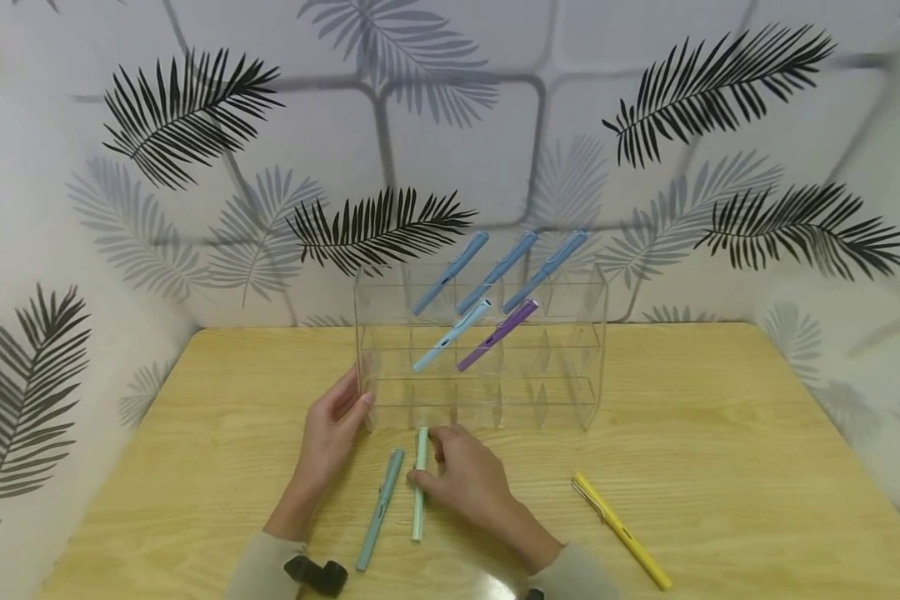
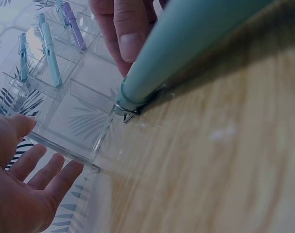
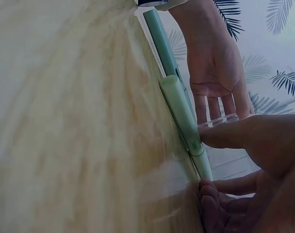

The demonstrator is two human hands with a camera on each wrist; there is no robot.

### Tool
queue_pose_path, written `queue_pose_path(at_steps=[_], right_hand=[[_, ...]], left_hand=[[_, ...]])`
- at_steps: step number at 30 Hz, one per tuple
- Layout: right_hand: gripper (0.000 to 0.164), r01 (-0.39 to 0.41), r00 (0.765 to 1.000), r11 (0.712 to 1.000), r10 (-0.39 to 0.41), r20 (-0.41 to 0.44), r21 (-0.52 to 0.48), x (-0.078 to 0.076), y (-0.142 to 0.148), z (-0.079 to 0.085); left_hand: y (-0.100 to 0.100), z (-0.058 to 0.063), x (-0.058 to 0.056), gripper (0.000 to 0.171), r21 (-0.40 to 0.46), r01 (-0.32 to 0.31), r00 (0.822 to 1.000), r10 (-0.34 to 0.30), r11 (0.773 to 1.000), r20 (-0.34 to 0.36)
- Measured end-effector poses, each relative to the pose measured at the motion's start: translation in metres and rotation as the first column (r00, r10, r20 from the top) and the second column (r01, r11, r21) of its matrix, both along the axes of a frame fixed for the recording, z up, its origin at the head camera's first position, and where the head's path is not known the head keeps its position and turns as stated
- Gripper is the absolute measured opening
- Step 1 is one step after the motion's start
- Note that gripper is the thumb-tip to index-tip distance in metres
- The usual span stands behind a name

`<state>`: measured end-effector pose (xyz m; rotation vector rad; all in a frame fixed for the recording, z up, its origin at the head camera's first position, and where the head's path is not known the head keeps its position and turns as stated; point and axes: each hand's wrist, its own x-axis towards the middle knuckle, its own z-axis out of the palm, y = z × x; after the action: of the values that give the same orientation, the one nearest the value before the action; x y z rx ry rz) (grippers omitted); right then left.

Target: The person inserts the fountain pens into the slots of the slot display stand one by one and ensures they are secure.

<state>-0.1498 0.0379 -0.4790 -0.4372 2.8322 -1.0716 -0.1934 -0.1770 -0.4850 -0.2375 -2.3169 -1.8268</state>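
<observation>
A mint-green capped pen (image 1: 419, 500) lies on the table in front of the clear acrylic pen rack (image 1: 521, 392). My right hand (image 1: 468, 475) pinches it near its far end, thumb on one side and fingers at the tip, as the right wrist view (image 3: 251, 160) also shows. To its left lies a darker grey-green pen (image 1: 379, 512), which looms large in the left wrist view (image 2: 181, 46). My left hand (image 1: 332, 425) rests against the rack's left side, its fingers straight and spread and its thumb by the front edge.
Three blue pens (image 1: 498, 271) slant in the rack's top tier. A light blue pen (image 1: 450, 336) and a purple pen (image 1: 497, 335) sit in the middle tier. A yellow pen (image 1: 622, 532) lies on the table (image 1: 727, 433) to the right. Behind stands a leaf-patterned wall (image 1: 465, 167).
</observation>
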Motion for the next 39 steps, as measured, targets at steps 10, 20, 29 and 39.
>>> queue_pose_path(at_steps=[10, 20, 29, 39], right_hand=[[0.045, -0.04, 0.999, 0.999, 0.039, -0.016, -0.027, 0.001, 0.006, 0.003], [0.041, -0.037, 0.997, 0.999, 0.036, -0.067, -0.008, 0.002, 0.0, 0.0], [0.03, -0.056, 0.994, 0.998, 0.055, -0.09, -0.007, 0.002, 0.0, -0.001], [0.032, -0.095, 0.995, 0.991, 0.092, -0.034, -0.098, -0.002, 0.006, 0.009]], left_hand=[[-0.001, -0.001, -0.001, 0.05, -0.009, -0.001, 1.0, 0.001, 1.0, -0.015], [0.0, 0.0, -0.001, 0.051, -0.017, -0.004, 1.0, 0.004, 1.0, 0.0], [-0.001, 0.0, 0.0, 0.052, 0.002, 0.003, 1.0, -0.003, 1.0, 0.016], [-0.001, -0.002, -0.001, 0.051, -0.004, -0.005, 1.0, 0.005, 1.0, 0.002]])
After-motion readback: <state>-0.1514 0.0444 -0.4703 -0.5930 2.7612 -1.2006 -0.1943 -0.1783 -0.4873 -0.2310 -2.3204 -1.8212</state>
